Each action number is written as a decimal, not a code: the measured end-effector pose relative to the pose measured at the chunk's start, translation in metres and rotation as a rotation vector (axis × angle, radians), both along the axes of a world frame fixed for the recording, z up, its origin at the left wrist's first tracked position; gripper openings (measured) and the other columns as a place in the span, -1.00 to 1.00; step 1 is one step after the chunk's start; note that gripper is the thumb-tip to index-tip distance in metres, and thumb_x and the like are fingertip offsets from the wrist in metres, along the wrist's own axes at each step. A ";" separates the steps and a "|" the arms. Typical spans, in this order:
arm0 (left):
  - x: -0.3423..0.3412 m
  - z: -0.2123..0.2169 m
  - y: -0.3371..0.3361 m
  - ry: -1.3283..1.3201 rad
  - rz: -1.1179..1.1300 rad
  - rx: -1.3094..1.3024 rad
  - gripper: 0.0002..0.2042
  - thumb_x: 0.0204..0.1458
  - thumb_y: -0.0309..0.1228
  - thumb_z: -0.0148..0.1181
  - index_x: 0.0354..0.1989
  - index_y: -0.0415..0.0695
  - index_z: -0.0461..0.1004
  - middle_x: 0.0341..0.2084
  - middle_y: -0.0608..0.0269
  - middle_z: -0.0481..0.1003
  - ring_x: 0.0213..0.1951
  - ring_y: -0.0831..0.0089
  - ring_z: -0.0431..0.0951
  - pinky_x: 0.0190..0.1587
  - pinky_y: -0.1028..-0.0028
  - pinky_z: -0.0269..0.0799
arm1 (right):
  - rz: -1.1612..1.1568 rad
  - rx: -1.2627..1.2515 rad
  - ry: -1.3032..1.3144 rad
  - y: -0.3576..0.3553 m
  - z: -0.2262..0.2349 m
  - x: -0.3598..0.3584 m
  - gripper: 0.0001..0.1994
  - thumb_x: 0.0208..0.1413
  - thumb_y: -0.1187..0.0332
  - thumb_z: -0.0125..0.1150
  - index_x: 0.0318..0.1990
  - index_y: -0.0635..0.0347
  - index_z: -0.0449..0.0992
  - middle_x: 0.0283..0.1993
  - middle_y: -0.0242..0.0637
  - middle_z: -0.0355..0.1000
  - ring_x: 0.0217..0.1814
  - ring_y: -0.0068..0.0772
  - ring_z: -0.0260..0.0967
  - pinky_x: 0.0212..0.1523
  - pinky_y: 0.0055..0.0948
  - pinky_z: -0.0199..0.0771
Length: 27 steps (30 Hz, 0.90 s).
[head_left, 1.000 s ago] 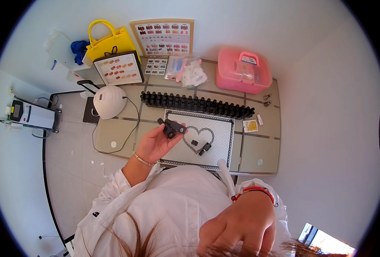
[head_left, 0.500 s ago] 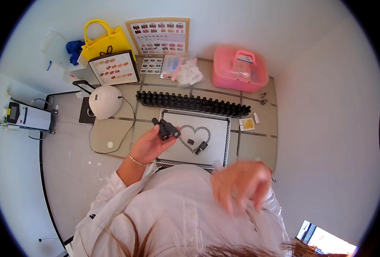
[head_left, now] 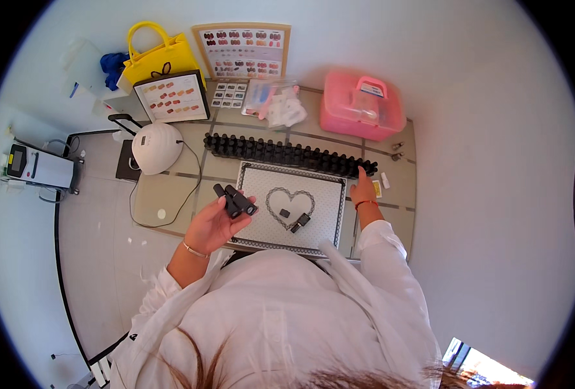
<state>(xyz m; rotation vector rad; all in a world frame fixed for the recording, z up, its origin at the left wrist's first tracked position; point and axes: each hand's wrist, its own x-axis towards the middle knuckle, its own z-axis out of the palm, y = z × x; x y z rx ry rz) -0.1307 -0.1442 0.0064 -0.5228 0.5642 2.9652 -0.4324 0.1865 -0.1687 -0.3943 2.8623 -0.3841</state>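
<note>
My left hand (head_left: 217, 223) holds two small black bottles (head_left: 235, 200) over the left edge of a white mat (head_left: 318, 194) with a heart drawn on it. Two more small black bottles (head_left: 293, 220) lie on the mat inside the heart. My right hand (head_left: 363, 190) reaches forward at the mat's far right corner, its fingertips at the right end of a long row of black bottles (head_left: 287, 154). I cannot tell whether its fingers grip one.
A pink case (head_left: 361, 106) stands at the back right and a white dome lamp (head_left: 156, 147) with a cable at the left. Colour sample charts (head_left: 171, 97), a yellow bag (head_left: 154, 56) and plastic packets (head_left: 276, 104) line the back. The table's right edge is near my right hand.
My right hand has risen from close to my body and reached forward to the right end of the bottle row. My left hand has stayed put with its bottles.
</note>
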 end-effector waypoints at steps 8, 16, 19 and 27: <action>0.020 -0.006 0.003 -0.017 0.128 0.028 -0.61 0.31 -0.28 -0.06 0.19 -0.29 0.25 0.20 -0.20 0.28 0.16 0.02 0.44 0.15 0.22 0.52 | 0.017 -0.034 0.070 0.004 -0.027 -0.017 -0.63 0.08 0.43 0.19 0.05 0.07 0.29 -0.10 0.10 0.44 -0.07 0.23 0.42 -0.10 0.04 0.46; 0.029 -0.008 0.013 -0.029 0.194 0.036 -0.63 0.31 -0.30 -0.07 0.18 -0.27 0.27 0.17 -0.19 0.31 0.19 0.01 0.41 0.14 0.25 0.53 | -0.122 -0.327 0.204 0.025 -0.051 -0.027 -0.86 0.17 0.27 0.08 -0.22 0.10 0.44 -0.35 0.06 0.47 -0.20 0.21 0.42 -0.23 -0.02 0.41; 0.027 -0.007 0.013 -0.020 0.198 0.037 -0.63 0.32 -0.30 -0.08 0.19 -0.27 0.27 0.17 -0.19 0.31 0.19 0.00 0.40 0.15 0.26 0.53 | -0.523 -0.794 -0.017 0.047 -0.075 -0.034 -0.77 0.19 0.21 -0.01 -0.39 0.14 0.42 -0.56 -0.16 0.35 -0.50 -0.09 0.34 -0.50 -0.18 0.32; 0.019 -0.004 0.022 -0.024 0.182 0.049 -0.62 0.31 -0.29 -0.06 0.18 -0.29 0.26 0.17 -0.18 0.32 0.20 -0.01 0.39 0.12 0.28 0.55 | -1.045 -1.524 -1.309 0.063 -0.045 -0.020 -0.64 0.20 0.02 -0.14 -0.46 0.06 0.38 -0.70 -0.55 -0.12 -0.71 -0.57 -0.23 -0.67 -0.51 -0.22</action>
